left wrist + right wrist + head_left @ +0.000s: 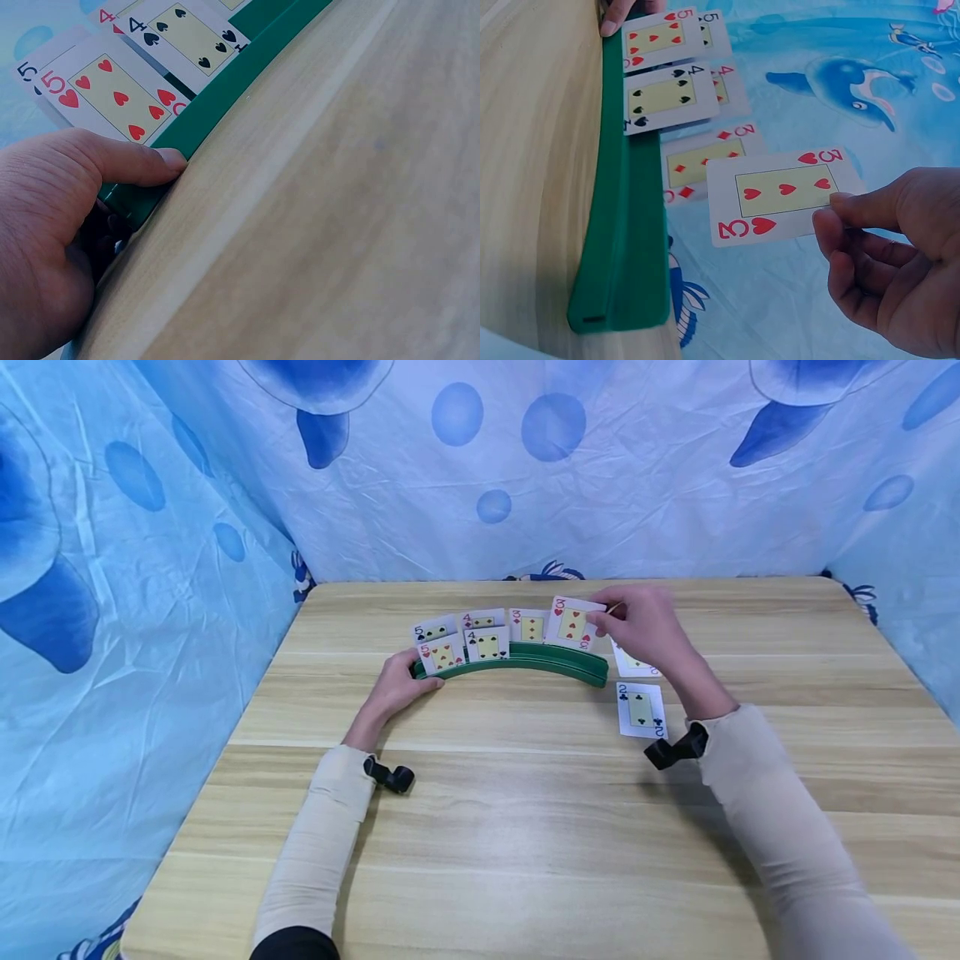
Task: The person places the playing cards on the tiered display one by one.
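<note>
A curved green card holder (pixel 555 663) stands on the table, and my left hand (pixel 397 683) grips its left end, thumb along the front. In its front row stand the five of hearts (pixel 112 94) and four of spades (pixel 184 37). Behind them are a black five (pixel 433 628), a red four (pixel 482 617) and, farther right, the three of diamonds (pixel 705 166). My right hand (pixel 643 622) pinches the three of hearts (pixel 784 195) by one edge, close to the holder's right part. Whether that card touches the holder is unclear.
Right of the holder, the two of clubs (pixel 641 710) lies face up on the wooden table (pixel 510 827). Above it lies another card (pixel 633 667), partly covered by my right hand. A blue patterned cloth (pixel 420 502) hangs behind and at the sides.
</note>
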Demonstrator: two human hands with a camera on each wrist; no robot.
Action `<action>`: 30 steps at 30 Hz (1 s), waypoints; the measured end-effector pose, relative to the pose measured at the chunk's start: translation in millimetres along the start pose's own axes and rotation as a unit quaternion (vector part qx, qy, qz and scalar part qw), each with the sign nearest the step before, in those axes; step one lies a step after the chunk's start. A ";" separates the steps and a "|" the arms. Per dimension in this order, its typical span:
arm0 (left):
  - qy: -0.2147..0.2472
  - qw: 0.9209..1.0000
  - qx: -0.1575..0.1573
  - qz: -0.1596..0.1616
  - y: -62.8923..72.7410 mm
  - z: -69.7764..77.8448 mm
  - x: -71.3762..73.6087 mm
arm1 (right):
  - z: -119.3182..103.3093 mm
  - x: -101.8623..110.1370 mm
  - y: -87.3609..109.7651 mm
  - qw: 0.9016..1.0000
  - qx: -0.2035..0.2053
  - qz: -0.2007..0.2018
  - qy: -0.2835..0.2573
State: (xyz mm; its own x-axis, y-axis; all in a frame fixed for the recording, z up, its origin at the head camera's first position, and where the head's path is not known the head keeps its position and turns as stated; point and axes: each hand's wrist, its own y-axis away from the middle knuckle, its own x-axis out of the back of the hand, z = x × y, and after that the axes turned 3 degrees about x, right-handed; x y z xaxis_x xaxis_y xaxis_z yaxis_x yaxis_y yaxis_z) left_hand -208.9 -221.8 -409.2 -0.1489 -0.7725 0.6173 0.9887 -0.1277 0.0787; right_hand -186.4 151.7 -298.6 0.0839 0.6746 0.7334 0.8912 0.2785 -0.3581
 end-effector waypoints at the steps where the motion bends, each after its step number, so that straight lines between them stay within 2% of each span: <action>1: 0.001 1.000 -0.001 0.000 0.1 0.1 0.0 | -0.1 -2.4 -1.7 1.000 0.002 -0.001 -0.001; 14: 0.002 1.000 -0.004 0.001 -0.3 -1.2 -0.1 | -1.5 -30.2 -14.6 0.999 0.008 -0.009 -0.033; 30: 0.002 1.000 -0.005 0.002 -1.7 -2.8 -0.5 | -3.2 -53.1 -17.8 0.999 0.000 0.029 -0.036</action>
State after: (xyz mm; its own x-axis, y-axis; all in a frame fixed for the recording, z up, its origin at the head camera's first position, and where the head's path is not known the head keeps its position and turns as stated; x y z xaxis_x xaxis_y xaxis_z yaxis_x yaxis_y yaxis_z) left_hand -210.5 -222.9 -411.9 -0.1459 -0.7750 0.6148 0.9889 -0.1315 0.0689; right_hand -205.3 108.7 -329.3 0.1040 0.7370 0.6679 0.8856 0.2370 -0.3994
